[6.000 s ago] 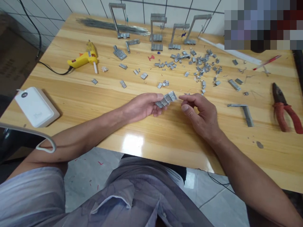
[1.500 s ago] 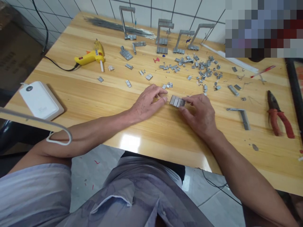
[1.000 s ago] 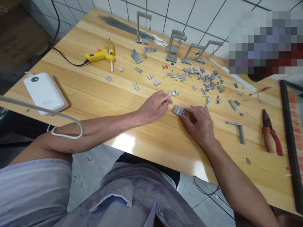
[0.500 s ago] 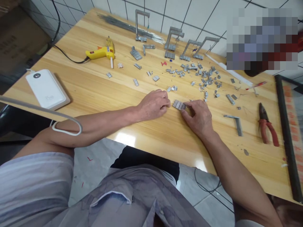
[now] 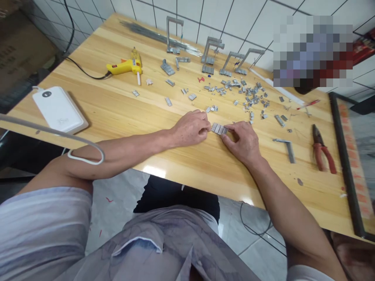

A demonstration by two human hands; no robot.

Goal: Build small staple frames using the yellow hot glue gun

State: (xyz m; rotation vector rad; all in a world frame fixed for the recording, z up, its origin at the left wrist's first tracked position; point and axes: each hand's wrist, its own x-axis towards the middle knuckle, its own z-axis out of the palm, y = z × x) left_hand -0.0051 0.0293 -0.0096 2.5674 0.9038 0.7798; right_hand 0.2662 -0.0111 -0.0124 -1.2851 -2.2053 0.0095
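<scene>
A short grey strip of joined segments [image 5: 219, 128] is held just above or on the table [image 5: 178, 166], near the middle of its front part; whether it is lifted cannot be told. Its right end is pinched between the thumb and forefinger of the right hand [image 5: 243, 141], with a narrow grip. The left hand [image 5: 191, 128] is placed just beside the opposite end, its fingers curled in and its thumb drawn close to them; whether anything is held there, or whether the strip is touched, cannot be told. Behind the hands, small grey pieces [image 5: 254, 97] are scattered over the table, heaped most thickly behind the right hand. Farther back, upright grey bracket-shaped frames [image 5: 168, 35] are lined up near the tiled wall [image 5: 190, 15], and a bundle of thin grey rods [image 5: 146, 31] is laid along the rear edge. A yellow glue gun [image 5: 124, 68] is set down at the back left, and a white power bank [image 5: 60, 109] is seen at the left edge. To the right of the right hand, an L-shaped grey piece [image 5: 290, 151] is laid flat, with red-handled pliers [image 5: 318, 139] placed beyond it and a red pen [image 5: 309, 104] farther back.
</scene>
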